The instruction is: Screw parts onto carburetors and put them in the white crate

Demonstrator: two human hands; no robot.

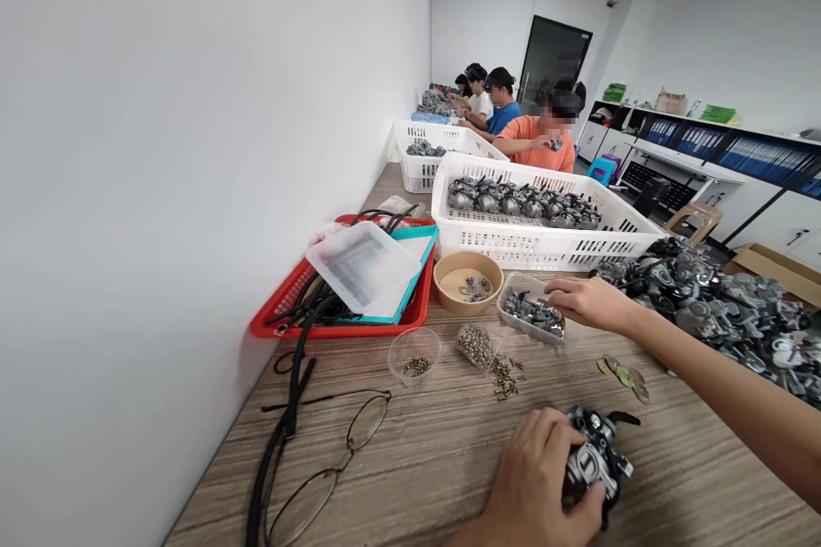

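My left hand (pixel 535 479) is closed round a silver and black metal assembly (pixel 593 461) with a black lever, low in the view on the wooden table. My right hand (pixel 587 303) reaches over the right edge of a clear plastic box (pixel 529 312) of small grey metal parts. Its fingers are bent together at the rim, and whatever they may hold is too small to make out. Left of that box is a round tan bowl (pixel 468 282) with a few metal pieces. Nearer me, small screws (pixel 506 378) spill from a clear cup (pixel 475 346).
Eyeglasses (pixel 350 449) and black cables lie at the left, by a red basket (pixel 420 299). A white crate (pixel 513 248) of similar assemblies stands behind. More assemblies (pixel 724 308) are heaped at the right, near round metal discs (pixel 623 373). Several people sit farther back.
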